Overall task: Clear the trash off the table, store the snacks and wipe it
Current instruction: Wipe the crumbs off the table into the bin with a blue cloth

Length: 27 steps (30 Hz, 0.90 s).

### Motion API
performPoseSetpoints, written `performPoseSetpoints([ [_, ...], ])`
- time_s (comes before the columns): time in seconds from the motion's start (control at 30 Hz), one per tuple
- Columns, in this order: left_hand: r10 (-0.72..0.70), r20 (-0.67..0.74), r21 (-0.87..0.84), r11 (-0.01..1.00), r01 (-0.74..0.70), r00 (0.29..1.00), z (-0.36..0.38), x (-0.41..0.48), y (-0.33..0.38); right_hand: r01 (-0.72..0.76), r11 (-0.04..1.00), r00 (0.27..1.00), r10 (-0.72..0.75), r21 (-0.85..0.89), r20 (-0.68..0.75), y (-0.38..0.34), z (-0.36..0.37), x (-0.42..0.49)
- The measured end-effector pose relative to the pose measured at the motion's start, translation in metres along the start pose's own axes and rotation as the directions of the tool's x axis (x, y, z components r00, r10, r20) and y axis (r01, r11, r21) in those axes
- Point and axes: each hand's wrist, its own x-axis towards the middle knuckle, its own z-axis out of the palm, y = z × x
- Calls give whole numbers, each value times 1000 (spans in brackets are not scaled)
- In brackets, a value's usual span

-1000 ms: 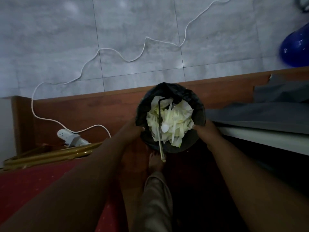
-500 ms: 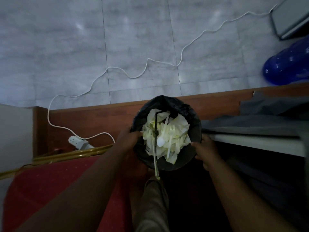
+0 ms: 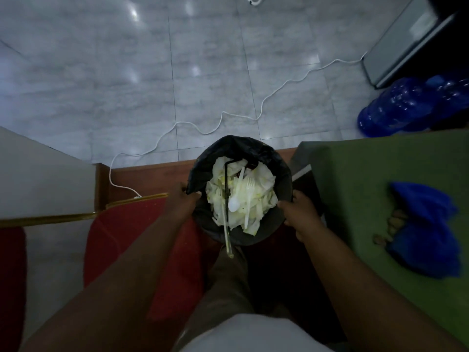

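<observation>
A round trash bin (image 3: 264,232) lined with a black bag sits in front of me at centre. It is filled with crumpled white paper plates (image 3: 262,185), a white plastic spoon (image 3: 233,205), a white fork (image 3: 249,189) and a black straw (image 3: 226,184). My left hand (image 3: 183,203) grips the bin's left rim and my right hand (image 3: 300,214) grips its right rim. To the right lies the green-covered table (image 3: 360,189) with a blue plastic bag (image 3: 426,232) and some brown snacks (image 3: 394,221) beside it.
A red chair (image 3: 121,235) with a gold frame stands at the left, below the bin. A white cable (image 3: 228,118) snakes across the grey tiled floor. Blue water bottles (image 3: 396,107) lie at the far right, beside a grey cabinet (image 3: 403,39).
The view has risen and swung right, bringing the green table and blue bag into sight. The bin sits closer and higher between my hands, which still hold its rim.
</observation>
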Motion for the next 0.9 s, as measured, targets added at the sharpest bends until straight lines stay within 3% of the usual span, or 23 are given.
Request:
performPoseSetpoints([
  [0.2, 128, -56, -15, 992, -129, 990, -21, -66, -28, 62, 996, 997, -59, -71, 48, 24, -22, -68],
  [0.3, 208, -57, 133, 971, -199, 976, -25, -85, -43, 82, 994, 994, -76, -71, 74, 36, -33, -97],
  [0.47, 219, -66, 326, 927, -187, 973, -25, -107, -57, 128, 979, 986, -108, -158, 126, 40, -55, -128],
  [0.5, 232, -57, 343, 918, -199, 971, -23, -111, -58, 173, 969, 983, -159, -176, 89, 35, -65, -133],
  [0.57, 236, -28, 359, 909, -210, 971, -14, -118, -59, 284, 925, 935, -326, -252, -143, 23, -95, -133],
  [0.63, 226, -15, 367, 907, -205, 974, -3, -120, -62, 369, 884, 784, -462, -289, -415, 10, -134, -131],
  [0.7, 211, 0, 387, 901, -195, 977, 12, -120, -65, 321, 851, 643, -518, -416, -563, 14, -178, -112],
  [0.73, 206, 8, 393, 899, -193, 978, 18, -118, -66, 222, 840, 630, -512, -495, -584, 19, -199, -102],
  [0.8, 190, 32, 402, 897, -187, 981, 34, -114, -65, 52, 815, 698, -443, -578, -562, 27, -232, -83],
  [0.9, 182, 86, 440, 875, -201, 980, 52, -115, -59, 37, 759, 837, -379, -650, -394, 39, -245, -62],
])
